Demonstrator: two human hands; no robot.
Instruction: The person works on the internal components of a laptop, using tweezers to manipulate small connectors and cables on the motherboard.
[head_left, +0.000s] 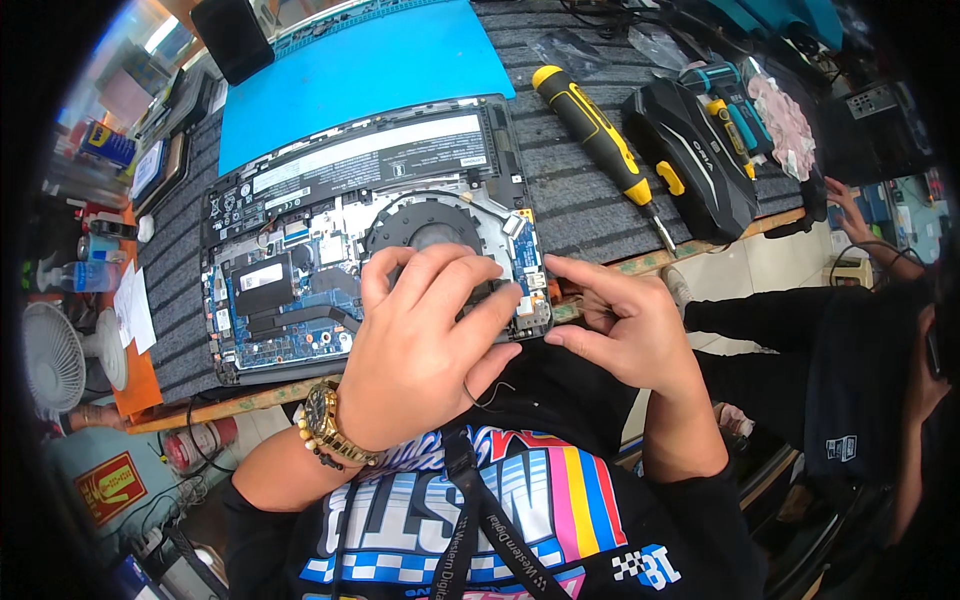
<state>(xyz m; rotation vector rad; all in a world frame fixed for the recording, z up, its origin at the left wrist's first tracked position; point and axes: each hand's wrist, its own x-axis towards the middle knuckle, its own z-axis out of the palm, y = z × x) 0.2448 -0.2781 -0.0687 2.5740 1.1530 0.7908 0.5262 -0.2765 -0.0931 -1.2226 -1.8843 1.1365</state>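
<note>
An opened laptop base [280,360] lies with its innards exposed: a long black battery [340,160], a blue circuit board [312,336] and a round black fan [410,225]. My left hand [425,340] rests over the fan area with spread, bent fingers, partly hiding it; a gold watch is on that wrist. My right hand [625,330] is at the laptop's right edge, thumb and index finger apart and touching the side, other fingers curled and partly hidden. A yellow-and-black screwdriver [590,130] lies to the right of the laptop.
A blue mat [350,60], black device [230,40], black case [685,165], teal-and-yellow tools [725,95] and crumpled pink material [780,120] sit on the grey ribbed bench cover. A white fan [55,355] stands left. Another person [860,380] in dark clothes is at the right.
</note>
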